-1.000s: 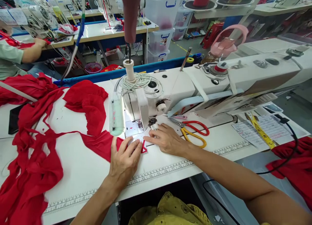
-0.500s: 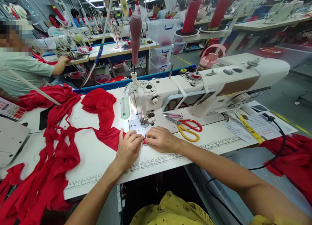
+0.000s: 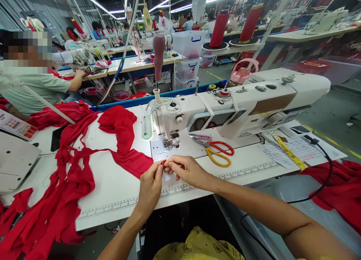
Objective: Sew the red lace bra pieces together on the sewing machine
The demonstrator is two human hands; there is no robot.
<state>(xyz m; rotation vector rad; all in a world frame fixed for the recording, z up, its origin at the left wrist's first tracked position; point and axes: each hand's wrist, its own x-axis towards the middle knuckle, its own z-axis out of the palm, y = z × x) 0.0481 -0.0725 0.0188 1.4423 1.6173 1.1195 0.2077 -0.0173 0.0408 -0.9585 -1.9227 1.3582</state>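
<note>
Left hand (image 3: 149, 186) pinches a bit of red fabric (image 3: 163, 162) between thumb and forefinger, just below the centre of the frame. Right hand (image 3: 187, 171) meets it there with curled fingers; whether it grips the fabric too, I cannot tell. Sewing machine (image 3: 194, 104) stands just beyond both hands. Scissors (image 3: 217, 163) with spread handles lie right of centre, and a red cloth heap (image 3: 70, 192) covers the table's left side.

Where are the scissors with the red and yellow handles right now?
In the head view, the scissors lie right of centre on the white table, just beyond the right hand, with their blades beside a pink tool.
</note>
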